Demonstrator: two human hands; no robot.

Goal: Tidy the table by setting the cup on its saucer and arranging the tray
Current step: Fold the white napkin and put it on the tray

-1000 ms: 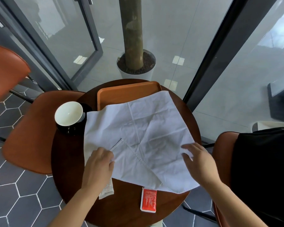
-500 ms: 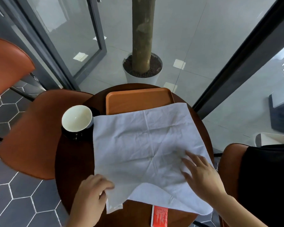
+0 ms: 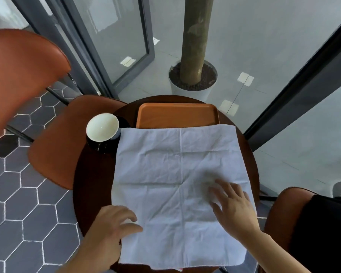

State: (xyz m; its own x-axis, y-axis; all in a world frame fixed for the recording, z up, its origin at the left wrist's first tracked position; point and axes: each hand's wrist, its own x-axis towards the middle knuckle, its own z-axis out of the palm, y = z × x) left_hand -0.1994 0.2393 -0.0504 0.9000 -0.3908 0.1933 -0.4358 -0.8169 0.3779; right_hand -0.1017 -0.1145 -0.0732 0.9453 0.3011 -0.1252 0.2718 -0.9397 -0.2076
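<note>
A white cloth [image 3: 177, 186] lies spread flat over most of the round dark table [image 3: 91, 184]. It covers the near part of the orange tray [image 3: 177, 116], whose far end shows at the table's back. A cup [image 3: 102, 128], white inside and dark outside, stands on a black saucer [image 3: 98, 147] at the left, touching the cloth's corner. My left hand [image 3: 110, 227] rests on the cloth's near left corner, fingers bent. My right hand [image 3: 234, 209] lies flat on the cloth at the near right, fingers spread.
Brown chairs stand at the left [image 3: 57, 140], far left [image 3: 22, 71] and right [image 3: 283, 211]. A potted tree trunk [image 3: 193, 75] stands behind glass beyond the table. A dark window frame [image 3: 295, 81] runs along the right. Grey hexagon floor tiles [image 3: 24, 213] lie on the left.
The folded near corner of the cloth has been spread flat, so the cloth now covers the red packet and paper strip near the table's front. Both hands moved toward me on the cloth.
</note>
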